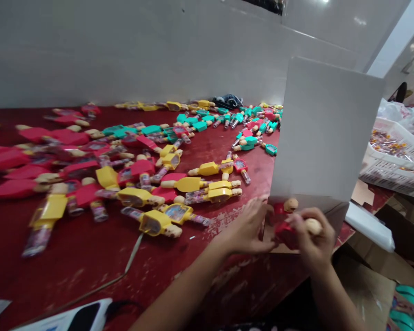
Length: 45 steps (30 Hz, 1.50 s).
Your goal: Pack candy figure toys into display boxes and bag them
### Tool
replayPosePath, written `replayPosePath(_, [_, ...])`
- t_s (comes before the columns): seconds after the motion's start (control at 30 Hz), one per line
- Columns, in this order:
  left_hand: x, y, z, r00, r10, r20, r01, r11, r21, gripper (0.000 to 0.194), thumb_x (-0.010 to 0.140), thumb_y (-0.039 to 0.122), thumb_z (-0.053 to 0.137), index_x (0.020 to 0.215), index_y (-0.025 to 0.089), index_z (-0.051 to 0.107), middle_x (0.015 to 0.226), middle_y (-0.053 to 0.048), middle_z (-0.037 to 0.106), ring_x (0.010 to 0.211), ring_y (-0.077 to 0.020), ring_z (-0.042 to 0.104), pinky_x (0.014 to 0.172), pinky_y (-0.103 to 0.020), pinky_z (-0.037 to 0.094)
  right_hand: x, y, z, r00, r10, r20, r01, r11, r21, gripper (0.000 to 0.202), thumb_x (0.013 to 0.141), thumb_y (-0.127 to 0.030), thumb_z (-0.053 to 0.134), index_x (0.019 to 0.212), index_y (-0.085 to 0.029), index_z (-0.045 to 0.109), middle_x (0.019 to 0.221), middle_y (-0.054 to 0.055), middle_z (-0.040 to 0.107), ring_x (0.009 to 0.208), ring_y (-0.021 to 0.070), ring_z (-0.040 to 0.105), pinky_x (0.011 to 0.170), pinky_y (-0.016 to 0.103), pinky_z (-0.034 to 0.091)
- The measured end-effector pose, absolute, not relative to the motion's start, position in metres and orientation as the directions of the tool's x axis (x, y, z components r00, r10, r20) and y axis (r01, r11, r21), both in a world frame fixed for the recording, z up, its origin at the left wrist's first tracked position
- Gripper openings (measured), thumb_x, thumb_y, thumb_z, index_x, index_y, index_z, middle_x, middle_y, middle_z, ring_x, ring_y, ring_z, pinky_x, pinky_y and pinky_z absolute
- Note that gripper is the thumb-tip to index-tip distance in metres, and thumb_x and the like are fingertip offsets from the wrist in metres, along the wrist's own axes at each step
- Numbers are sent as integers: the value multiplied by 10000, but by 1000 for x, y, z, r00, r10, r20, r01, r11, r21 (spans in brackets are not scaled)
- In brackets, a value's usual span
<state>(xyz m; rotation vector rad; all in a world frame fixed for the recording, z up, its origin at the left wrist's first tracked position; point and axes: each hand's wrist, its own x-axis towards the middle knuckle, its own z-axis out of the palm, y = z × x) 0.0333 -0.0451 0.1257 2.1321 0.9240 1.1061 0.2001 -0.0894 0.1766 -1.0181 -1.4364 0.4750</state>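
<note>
My right hand is closed around a red toy with a beige animal-like head, held at the open lower part of a cardboard box. The box's pale grey flap stands upright behind it. Another red toy with a beige head lies inside the box. My left hand rests against the box's left side, fingers stretched out and thumb apart. Slight motion blur softens both hands. Many similar toys lie to the left, among them a yellow toy with a clear candy-filled tube.
Red toys and green toys spread across the red table. A white basket of small wrapped pieces stands right. A white device sits at the front left, near a thin cord. A grey wall borders the back.
</note>
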Motion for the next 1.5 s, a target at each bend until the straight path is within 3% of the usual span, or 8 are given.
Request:
replayPosePath(0.2, [61,-27,137,-61,889,454,-50,-457,888,721,652,546,711,1189,222,352,1300,-154,418,1156,-281,487,983,-433,417,235,-93,147,389,668,635,201,611,-766,80,777,-157,531,711,-188,498,806,18,646,651,190,667,595,366,547])
replayPosePath(0.37, [96,-16,141,38,965,261,5,-261,965,468,654,467,703,965,177,508,837,-39,598,749,-175,572,665,-280,461,222,-98,127,-36,594,804,331,766,-551,99,751,-111,511,780,-205,528,799,29,661,687,188,663,569,331,540])
replayPosePath(0.6, [90,-21,130,101,968,231,-174,-212,962,391,713,542,589,680,181,444,551,61,400,480,-74,373,478,-206,353,220,-101,129,375,789,486,205,441,-874,105,769,-202,519,665,-188,510,641,-1,624,598,166,631,574,294,504])
replayPosePath(0.8, [91,-16,130,116,963,245,-179,-222,958,465,697,609,594,649,164,470,537,43,410,484,-76,371,455,-205,312,202,-91,117,358,640,680,282,621,-732,94,781,-211,513,689,-199,500,604,-20,589,541,144,597,541,286,506])
replayPosePath(1.03, [88,-19,124,101,960,262,-120,-249,961,564,673,714,575,637,158,489,550,39,404,508,-80,361,465,-205,305,199,-80,124,168,768,618,563,440,-699,211,824,-262,517,641,-206,428,521,-54,455,444,98,464,453,218,404])
replayPosePath(1.2, [87,4,100,101,969,227,-8,-227,974,676,756,792,349,736,152,567,661,-33,558,620,-150,531,584,-264,458,184,-57,111,237,695,679,647,408,-644,139,800,-252,525,718,-213,420,612,-42,441,509,113,447,497,242,415])
replayPosePath(1.33, [71,54,70,-52,989,142,252,-125,960,611,915,555,187,1116,109,553,1064,-163,606,968,-246,596,840,-373,489,170,-58,95,155,626,765,708,470,-528,117,769,-191,524,715,-216,423,758,27,458,827,200,507,736,357,467])
replayPosePath(1.5, [36,94,38,-174,980,101,628,31,778,660,747,371,628,1333,142,425,1505,-193,185,1387,-415,129,1123,-548,124,167,-62,95,129,605,786,707,500,-501,124,755,-146,515,723,-218,419,840,59,446,949,233,466,796,408,455])
